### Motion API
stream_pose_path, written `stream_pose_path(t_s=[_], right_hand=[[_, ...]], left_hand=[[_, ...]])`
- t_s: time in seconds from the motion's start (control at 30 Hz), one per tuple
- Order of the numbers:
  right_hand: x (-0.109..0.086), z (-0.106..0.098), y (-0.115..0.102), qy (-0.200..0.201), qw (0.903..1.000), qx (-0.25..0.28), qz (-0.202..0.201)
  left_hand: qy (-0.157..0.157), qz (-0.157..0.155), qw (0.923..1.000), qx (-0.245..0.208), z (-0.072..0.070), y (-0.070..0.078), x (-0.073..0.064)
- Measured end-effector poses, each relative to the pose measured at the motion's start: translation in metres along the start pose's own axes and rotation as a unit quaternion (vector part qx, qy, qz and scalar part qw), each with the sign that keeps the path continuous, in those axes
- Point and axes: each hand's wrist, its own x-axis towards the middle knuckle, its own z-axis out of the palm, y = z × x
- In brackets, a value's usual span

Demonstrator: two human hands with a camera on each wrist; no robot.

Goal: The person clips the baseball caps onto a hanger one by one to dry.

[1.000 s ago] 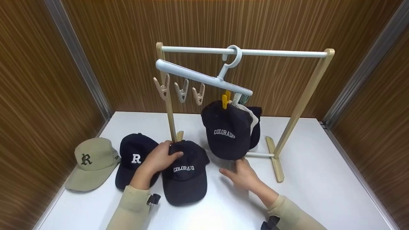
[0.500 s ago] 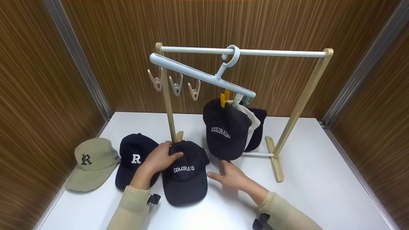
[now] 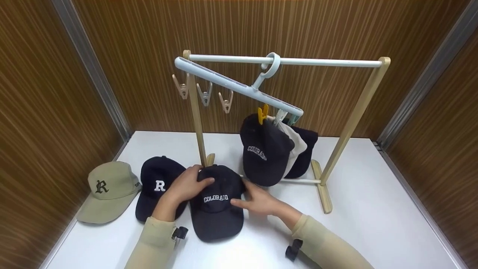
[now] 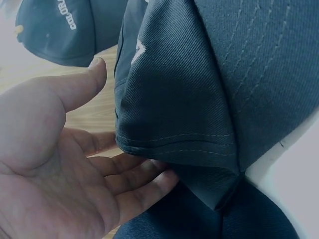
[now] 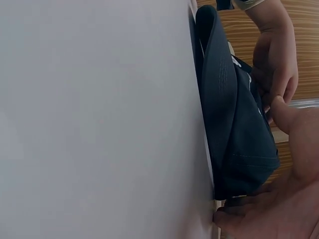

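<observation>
The Colorado cap (image 3: 216,209) sits on the table (image 3: 373,224), a little left of the middle and well in from the back edge, its brim toward the front edge, just beside the navy R cap (image 3: 155,198). We judge the step in hand to be taking hold of it from both sides. The next move, we think, calls for our fingers to get under the rim and our thumbs to press on the crown, so the soft sides don't fold. Our left hand (image 3: 186,185) lies at the cap's left side, thumb and fingers apart, fingertips reaching under the edge. Our right hand (image 3: 259,201) is at the other side, likewise spread, thumb by the lettering and fingers behind the cap. Neither is clamped on it; how firmly either touches we cannot tell.
</observation>
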Motion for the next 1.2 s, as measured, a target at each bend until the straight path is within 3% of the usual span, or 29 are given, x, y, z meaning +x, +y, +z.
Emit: stream_pose_path(t_s=[0.3, 0.73, 1.2], right_hand=[[0.012, 0.001, -0.005, 0.007, 0.9997, -0.005, 0.023], [0.027, 0.003, -0.015, 0.063, 0.9980, -0.004, -0.003], [0.035, 0.003, -0.023, 0.092, 0.9951, -0.020, -0.031]], left_hand=[[-0.004, -0.004, 1.0000, -0.007, -0.001, -0.003, 0.002], [0.004, 0.013, 0.9999, 0.009, -0.001, -0.001, 0.001], [0.009, 0.020, 0.9993, 0.030, -0.002, 0.001, -0.001]])
